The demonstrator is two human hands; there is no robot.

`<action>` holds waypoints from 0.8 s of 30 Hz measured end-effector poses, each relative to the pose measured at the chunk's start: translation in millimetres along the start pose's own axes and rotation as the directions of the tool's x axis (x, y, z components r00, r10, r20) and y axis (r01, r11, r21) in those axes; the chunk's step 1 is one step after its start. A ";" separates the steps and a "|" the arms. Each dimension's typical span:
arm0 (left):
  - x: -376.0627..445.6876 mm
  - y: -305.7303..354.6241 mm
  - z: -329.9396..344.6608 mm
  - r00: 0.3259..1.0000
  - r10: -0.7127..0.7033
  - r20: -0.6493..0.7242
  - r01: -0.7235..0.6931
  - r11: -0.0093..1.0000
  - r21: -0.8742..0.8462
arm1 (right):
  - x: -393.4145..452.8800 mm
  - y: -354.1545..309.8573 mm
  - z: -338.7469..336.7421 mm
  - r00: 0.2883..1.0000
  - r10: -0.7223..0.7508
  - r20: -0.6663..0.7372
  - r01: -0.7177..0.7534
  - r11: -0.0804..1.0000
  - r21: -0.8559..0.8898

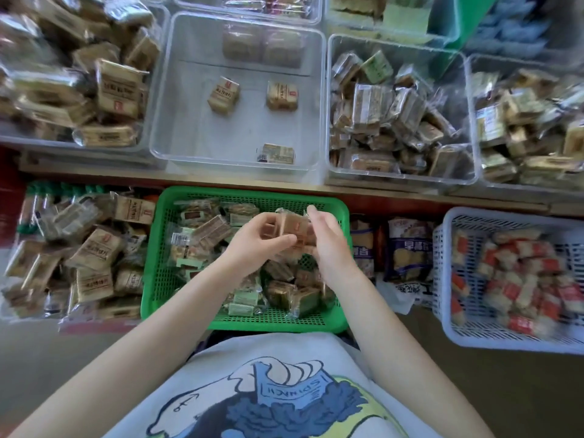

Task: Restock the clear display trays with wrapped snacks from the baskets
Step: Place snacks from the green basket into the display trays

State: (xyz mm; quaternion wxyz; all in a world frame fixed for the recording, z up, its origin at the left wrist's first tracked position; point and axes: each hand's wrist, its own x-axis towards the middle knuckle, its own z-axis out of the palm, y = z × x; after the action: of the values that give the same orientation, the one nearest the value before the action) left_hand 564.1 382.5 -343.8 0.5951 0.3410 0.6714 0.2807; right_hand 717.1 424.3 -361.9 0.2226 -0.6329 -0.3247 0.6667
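A green mesh basket (177,197) in front of me holds several wrapped brown and green snacks. Above it, my left hand (257,240) and my right hand (328,240) together hold a small stack of brown wrapped snacks (292,226). The left fingers curl around the stack's near side; the right palm presses its right side. Beyond the basket, on the shelf, stands a nearly bare clear display tray (164,131). Three loose wrapped snacks lie in it (223,95) (282,95) (277,154).
Clear trays full of wrapped snacks stand at left (9,139) and right (330,172) of the bare one, with another at far right (474,63). A white mesh basket (448,324) of red-and-white snacks sits at lower right. Piled snack packs (91,251) lie at lower left.
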 end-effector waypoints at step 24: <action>65.3 49.2 1.7 0.870 0.492 -0.007 -0.279 0.506 0.816 | 72.5 -144.5 -39.4 0.824 -0.565 -0.037 0.308 0.503 -0.807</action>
State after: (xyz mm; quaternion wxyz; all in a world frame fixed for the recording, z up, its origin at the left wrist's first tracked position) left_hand 568.0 464.2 -345.2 0.2166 0.6739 0.6964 0.1180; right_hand 732.4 581.3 -308.9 0.1386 -0.6526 -0.6909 0.2786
